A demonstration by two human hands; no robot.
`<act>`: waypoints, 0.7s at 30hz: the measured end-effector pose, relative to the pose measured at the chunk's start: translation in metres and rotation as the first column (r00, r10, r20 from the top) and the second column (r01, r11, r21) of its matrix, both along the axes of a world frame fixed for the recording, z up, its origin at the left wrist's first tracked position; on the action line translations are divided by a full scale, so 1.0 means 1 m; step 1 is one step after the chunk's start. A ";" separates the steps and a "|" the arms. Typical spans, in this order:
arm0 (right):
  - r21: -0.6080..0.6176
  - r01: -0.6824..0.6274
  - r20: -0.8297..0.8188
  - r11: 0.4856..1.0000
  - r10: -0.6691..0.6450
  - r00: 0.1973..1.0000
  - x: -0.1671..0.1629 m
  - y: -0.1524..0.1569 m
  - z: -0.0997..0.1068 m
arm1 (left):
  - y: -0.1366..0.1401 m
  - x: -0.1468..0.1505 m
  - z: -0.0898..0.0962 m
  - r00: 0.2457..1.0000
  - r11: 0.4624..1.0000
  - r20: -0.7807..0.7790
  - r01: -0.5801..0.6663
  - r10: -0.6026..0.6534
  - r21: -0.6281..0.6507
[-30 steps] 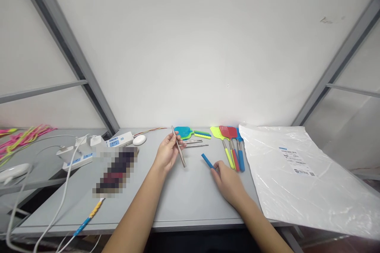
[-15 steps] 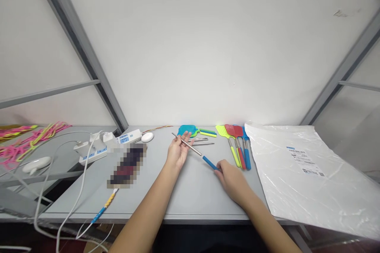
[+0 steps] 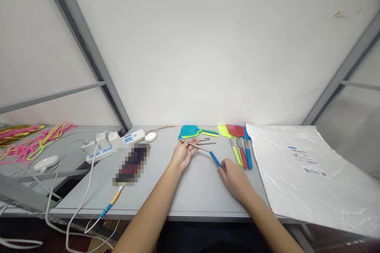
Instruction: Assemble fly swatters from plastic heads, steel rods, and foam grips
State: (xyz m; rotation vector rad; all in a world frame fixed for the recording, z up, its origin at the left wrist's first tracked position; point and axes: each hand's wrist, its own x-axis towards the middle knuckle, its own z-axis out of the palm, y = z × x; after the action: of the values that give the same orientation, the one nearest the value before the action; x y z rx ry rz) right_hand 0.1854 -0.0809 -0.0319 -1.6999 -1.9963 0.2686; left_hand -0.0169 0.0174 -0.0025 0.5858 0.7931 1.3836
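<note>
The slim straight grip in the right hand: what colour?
The grip is blue, showing best in the head view.

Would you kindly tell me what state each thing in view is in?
Left hand: closed on the metal rod.
Right hand: closed on the blue grip.
Metal rod: slanted, its end at the blue grip; insertion unclear.
Blue grip: held, tilted.
Loose rods: lying on the table.
Teal swatter head: lying flat.
Swatters at right: assembled, lying together.
Power strip: adapters plugged in.
White package: lying flat, label up.
</note>
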 end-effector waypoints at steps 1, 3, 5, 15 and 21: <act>0.003 0.003 0.001 1.000 -0.003 1.000 0.000 0.000 0.000 | -0.001 -0.001 -0.001 1.000 1.000 -0.014 0.003 -0.003 -0.005; 0.009 0.006 0.003 1.000 -0.006 1.000 0.001 -0.001 0.000 | -0.005 -0.004 -0.004 0.999 1.000 -0.038 -0.005 0.005 -0.007; 0.015 0.004 0.006 1.000 -0.004 1.000 0.001 -0.002 0.000 | -0.010 -0.008 -0.006 0.998 1.000 -0.055 -0.017 0.017 -0.008; 0.047 -0.052 -0.013 0.998 0.053 0.999 0.003 -0.004 -0.001 | -0.023 -0.019 -0.012 0.990 0.999 -0.141 -0.031 0.029 -0.013; 0.060 -0.081 -0.034 0.995 0.083 0.996 0.005 -0.002 -0.002 | -0.021 -0.021 -0.014 0.983 1.000 -0.184 -0.012 0.015 0.018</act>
State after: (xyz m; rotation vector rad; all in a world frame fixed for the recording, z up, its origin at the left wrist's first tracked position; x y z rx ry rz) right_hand 0.1901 -0.0828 -0.0335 -1.5691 -2.0296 0.2656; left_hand -0.0376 -0.0039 -0.0161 0.7301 0.9356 1.3629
